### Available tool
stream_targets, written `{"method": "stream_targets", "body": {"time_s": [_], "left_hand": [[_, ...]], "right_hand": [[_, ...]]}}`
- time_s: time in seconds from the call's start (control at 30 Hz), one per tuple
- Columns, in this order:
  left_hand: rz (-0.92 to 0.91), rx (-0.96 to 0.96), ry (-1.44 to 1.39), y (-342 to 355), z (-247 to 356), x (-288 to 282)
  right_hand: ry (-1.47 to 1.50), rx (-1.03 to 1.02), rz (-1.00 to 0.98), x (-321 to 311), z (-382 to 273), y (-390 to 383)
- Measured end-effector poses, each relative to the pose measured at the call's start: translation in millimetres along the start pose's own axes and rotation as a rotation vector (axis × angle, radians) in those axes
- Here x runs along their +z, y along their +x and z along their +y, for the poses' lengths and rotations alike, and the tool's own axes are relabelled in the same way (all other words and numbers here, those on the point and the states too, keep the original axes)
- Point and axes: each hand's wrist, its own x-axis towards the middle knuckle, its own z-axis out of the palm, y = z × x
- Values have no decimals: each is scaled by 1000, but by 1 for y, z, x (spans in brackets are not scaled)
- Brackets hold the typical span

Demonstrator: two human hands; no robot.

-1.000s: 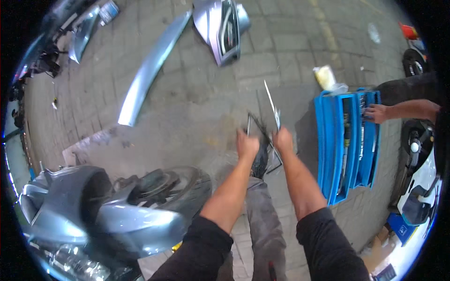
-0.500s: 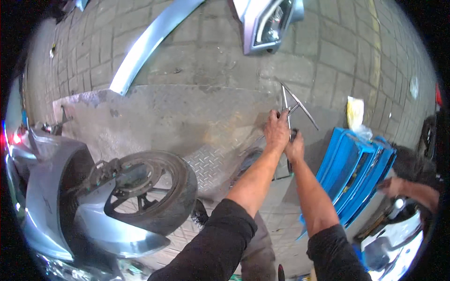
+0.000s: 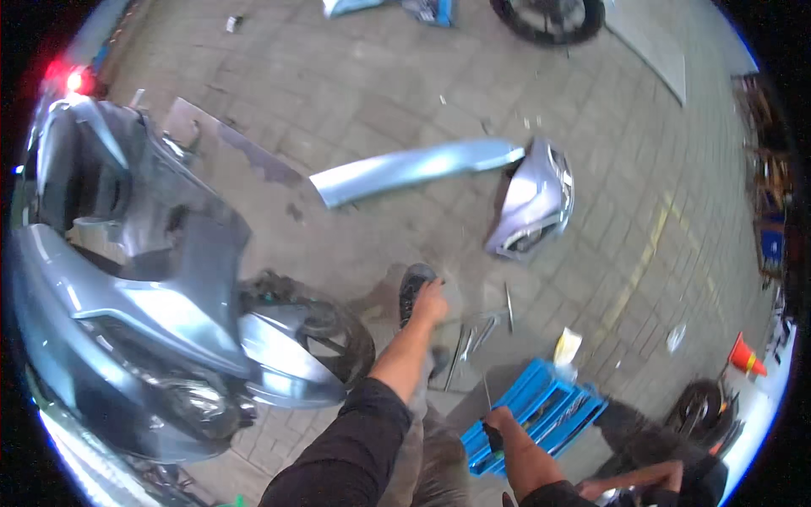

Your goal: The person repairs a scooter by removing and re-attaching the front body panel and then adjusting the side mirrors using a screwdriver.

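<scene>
My left hand (image 3: 429, 304) hangs in front of my dark shoe (image 3: 413, 291), seen from the back; its fingers are blurred and partly hidden. Lower and to the right, my right hand (image 3: 502, 420) is closed around a screwdriver (image 3: 492, 436), whose black handle shows below the fist and whose thin shaft points up. It is in front of a blue slatted plastic stool-like piece (image 3: 541, 397). On the ground between the hands and beyond lie several metal tools (image 3: 465, 344), with one slim metal rod (image 3: 508, 308) apart from them.
A grey-blue scooter (image 3: 160, 313) fills the left side. Ahead lie a long silver-blue panel (image 3: 405, 171) and a headlight fairing (image 3: 537, 198). A yellow-white packet (image 3: 568, 345) sits by the blue piece. Another person's arm (image 3: 642, 478), a wheel (image 3: 698, 407) and an orange cone (image 3: 745, 355) are at right.
My view has swung up and back, showing more ground. My hands, close together at the metal tools before, are now apart; the right has drawn back toward the blue piece.
</scene>
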Motion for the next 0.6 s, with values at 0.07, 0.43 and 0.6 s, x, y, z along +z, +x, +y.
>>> {"method": "stream_targets", "body": {"time_s": [0.07, 0.43, 0.6], "left_hand": [[94, -107, -55, -5, 16, -72], [229, -61, 316, 188, -126, -200], [-133, -5, 743, 294, -49, -205]], "right_hand": [[127, 128, 11, -29, 21, 0], [375, 401, 1106, -479, 2, 149], [419, 947, 1249, -539, 104, 149]]}}
